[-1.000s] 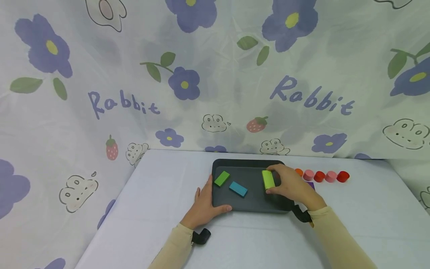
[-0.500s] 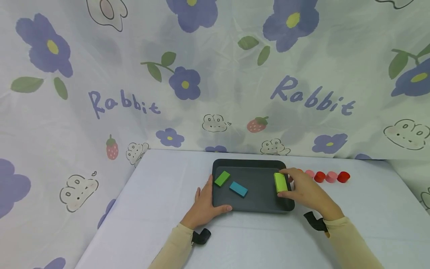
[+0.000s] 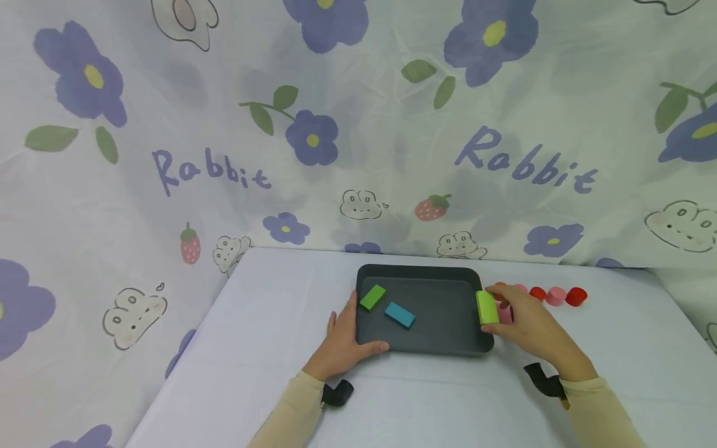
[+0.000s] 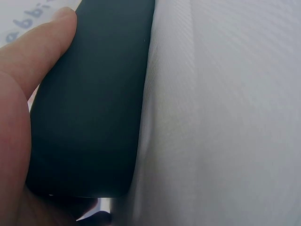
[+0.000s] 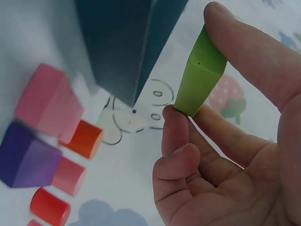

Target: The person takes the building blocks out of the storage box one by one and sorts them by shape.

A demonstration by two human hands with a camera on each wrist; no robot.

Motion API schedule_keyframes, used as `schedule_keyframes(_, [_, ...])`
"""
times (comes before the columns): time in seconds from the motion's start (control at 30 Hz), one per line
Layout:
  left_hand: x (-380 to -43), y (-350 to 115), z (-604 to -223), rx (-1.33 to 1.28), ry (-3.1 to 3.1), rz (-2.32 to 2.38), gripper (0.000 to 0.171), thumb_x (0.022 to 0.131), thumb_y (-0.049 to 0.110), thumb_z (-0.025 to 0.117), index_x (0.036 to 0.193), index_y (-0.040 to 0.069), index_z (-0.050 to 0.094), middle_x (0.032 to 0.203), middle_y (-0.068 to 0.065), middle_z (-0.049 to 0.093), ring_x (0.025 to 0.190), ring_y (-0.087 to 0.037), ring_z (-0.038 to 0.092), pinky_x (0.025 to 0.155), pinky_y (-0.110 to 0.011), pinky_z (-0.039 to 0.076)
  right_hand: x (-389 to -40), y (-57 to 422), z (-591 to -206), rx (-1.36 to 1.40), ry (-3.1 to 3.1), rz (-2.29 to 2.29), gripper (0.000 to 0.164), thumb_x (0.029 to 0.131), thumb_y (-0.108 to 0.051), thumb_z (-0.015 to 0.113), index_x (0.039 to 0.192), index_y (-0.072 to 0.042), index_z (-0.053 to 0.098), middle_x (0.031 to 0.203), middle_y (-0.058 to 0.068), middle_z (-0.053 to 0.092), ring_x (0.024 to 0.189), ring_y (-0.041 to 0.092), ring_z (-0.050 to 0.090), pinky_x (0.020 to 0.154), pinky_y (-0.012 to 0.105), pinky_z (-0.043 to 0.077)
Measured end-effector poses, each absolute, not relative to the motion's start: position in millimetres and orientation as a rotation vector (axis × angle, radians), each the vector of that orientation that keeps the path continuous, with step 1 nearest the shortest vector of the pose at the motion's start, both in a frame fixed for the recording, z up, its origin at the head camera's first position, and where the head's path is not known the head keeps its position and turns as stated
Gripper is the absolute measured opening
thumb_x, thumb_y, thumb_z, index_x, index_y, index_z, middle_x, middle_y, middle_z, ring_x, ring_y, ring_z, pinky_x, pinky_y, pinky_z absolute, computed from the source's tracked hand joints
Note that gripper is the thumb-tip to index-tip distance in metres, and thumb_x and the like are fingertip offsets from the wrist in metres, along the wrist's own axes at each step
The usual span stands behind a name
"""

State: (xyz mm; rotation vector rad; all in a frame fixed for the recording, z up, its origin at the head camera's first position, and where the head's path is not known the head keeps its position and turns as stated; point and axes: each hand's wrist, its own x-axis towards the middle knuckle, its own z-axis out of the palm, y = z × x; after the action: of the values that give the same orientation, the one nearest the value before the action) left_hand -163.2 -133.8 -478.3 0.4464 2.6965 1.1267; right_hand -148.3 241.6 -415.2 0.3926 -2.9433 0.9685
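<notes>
My right hand (image 3: 529, 320) pinches a lime-green rectangular block (image 3: 487, 307) between thumb and fingertips, above the right rim of a dark grey tray (image 3: 439, 308). In the right wrist view the block (image 5: 200, 70) stands clear of the tray's corner (image 5: 124, 52). At the tray's front left corner is my left hand (image 3: 338, 345), its fingers straight along the side wall and its thumb on the front rim. In the left wrist view the thumb lies against the tray wall (image 4: 94, 99). Inside the tray lie a green block (image 3: 372, 297) and a blue block (image 3: 400, 315).
Right of the tray stand a pink block (image 3: 505, 313) and a purple block (image 5: 33, 155), the latter hidden by my hand in the head view. Behind them runs a row of orange, pink and red cylinders (image 3: 576, 297). A patterned cloth (image 3: 358, 124) hangs behind the table.
My right hand has carried the lime-green block rightward, from over the tray's inside to its right rim. The left hand and the tray have kept their places.
</notes>
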Motion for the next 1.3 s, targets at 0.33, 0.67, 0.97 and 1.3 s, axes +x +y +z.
schedule_keyframes(0.33, [-164,-133,-479,0.441,2.705,1.117,0.128,0.078,0.069,0.074,0.162,0.009,-0.003,0.168,-0.009,0.01,0.153,-0.026,0.015,0.121,-0.053,-0.005,-140,256,-419,0.322,-2.99,0.896,0.074,0.074,-0.024,0.091,0.133,0.003,0.056,0.101,0.011,0.059,0.09,0.027,0.055,0.073,0.04,0.056])
schedule_keyframes(0.67, [-164,-133,-478,0.436,2.704,1.106,0.128,0.079,0.068,0.074,0.162,0.009,-0.004,0.168,-0.008,0.009,0.153,-0.025,0.014,0.122,-0.053,-0.006,-134,268,-422,0.266,-3.017,0.888,0.073,0.072,-0.02,0.092,0.131,0.005,0.057,0.103,0.013,0.064,0.092,0.03,0.058,0.073,0.043,0.059])
schedule_keyframes(0.97, [-164,-132,-477,0.436,2.703,1.106,0.127,0.079,0.066,0.075,0.162,0.008,-0.003,0.168,-0.008,0.009,0.153,-0.025,0.015,0.122,-0.053,-0.006,-133,276,-423,0.222,-3.048,0.877,0.075,0.072,-0.017,0.091,0.134,0.005,0.055,0.104,0.015,0.063,0.091,0.032,0.057,0.064,0.035,0.054])
schedule_keyframes(1.3, [-164,-132,-476,0.436,2.696,1.102,0.128,0.079,0.065,0.076,0.162,0.007,-0.004,0.168,-0.01,0.009,0.153,-0.026,0.015,0.121,-0.053,-0.006,-131,289,-429,0.172,-3.052,0.843,0.073,0.073,-0.016,0.091,0.134,0.004,0.056,0.118,0.024,0.061,0.099,0.038,0.057,0.063,0.037,0.056])
